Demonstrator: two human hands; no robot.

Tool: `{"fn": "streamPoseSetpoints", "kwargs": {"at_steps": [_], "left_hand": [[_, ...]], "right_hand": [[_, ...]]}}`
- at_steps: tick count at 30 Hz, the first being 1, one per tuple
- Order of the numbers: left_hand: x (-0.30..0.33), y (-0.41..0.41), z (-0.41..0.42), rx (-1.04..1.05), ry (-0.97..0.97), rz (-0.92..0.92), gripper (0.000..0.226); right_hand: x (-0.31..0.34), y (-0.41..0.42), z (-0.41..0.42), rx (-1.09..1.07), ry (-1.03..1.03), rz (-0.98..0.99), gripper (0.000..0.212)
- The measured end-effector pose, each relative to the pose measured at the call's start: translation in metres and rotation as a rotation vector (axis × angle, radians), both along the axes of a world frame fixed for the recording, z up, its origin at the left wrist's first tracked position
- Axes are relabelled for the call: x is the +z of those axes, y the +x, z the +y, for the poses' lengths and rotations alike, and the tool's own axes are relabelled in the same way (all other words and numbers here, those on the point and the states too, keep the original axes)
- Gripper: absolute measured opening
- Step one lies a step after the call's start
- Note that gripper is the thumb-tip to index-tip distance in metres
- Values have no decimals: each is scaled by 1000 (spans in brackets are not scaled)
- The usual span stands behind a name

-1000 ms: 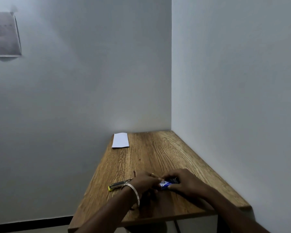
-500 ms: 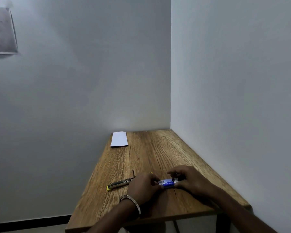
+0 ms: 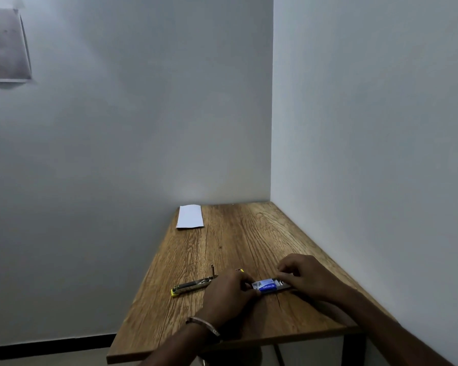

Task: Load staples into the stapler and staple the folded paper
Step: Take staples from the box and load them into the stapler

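A small blue and white staple box (image 3: 266,284) lies on the wooden table (image 3: 238,249) near its front edge. My left hand (image 3: 229,293) pinches the box's left end and my right hand (image 3: 306,276) pinches its right end, where an inner tray shows. The yellow and metal stapler (image 3: 192,284) lies opened flat on the table just left of my left hand, partly hidden behind it. The folded white paper (image 3: 190,216) rests at the table's far left corner, well away from both hands.
White walls close the table in at the back and along its right side. A grey sheet (image 3: 4,46) hangs on the back wall at upper left. The table's left and front edges drop off to the floor.
My hands have spread slightly apart along the staple box, so more of the box shows between them. The stapler and paper have stayed put.
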State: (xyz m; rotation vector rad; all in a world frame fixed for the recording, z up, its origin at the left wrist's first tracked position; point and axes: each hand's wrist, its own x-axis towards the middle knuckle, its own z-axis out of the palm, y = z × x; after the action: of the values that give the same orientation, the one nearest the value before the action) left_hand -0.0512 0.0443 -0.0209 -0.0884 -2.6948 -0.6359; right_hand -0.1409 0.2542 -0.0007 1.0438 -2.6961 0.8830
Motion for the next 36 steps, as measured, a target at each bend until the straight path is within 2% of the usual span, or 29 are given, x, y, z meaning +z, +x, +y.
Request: {"fn": "streamPoseSetpoints", "kwargs": {"at_steps": [6, 18, 23, 27, 36], "left_hand": [[0, 1, 1, 4, 10, 7, 32], [0, 1, 1, 5, 8, 5, 32], [0, 2, 2, 17, 12, 3, 32], [-1, 3, 3, 34, 32, 0, 31], [-1, 3, 3, 29, 49, -22, 31]], "right_hand": [[6, 1, -12, -120, 113, -29, 19], [24, 8, -28, -155, 249, -145, 21], [26, 11, -34, -226, 235, -134, 21], [23, 13, -34, -277, 153, -121, 12], [18, 10, -30, -274, 80, -170, 8]]}}
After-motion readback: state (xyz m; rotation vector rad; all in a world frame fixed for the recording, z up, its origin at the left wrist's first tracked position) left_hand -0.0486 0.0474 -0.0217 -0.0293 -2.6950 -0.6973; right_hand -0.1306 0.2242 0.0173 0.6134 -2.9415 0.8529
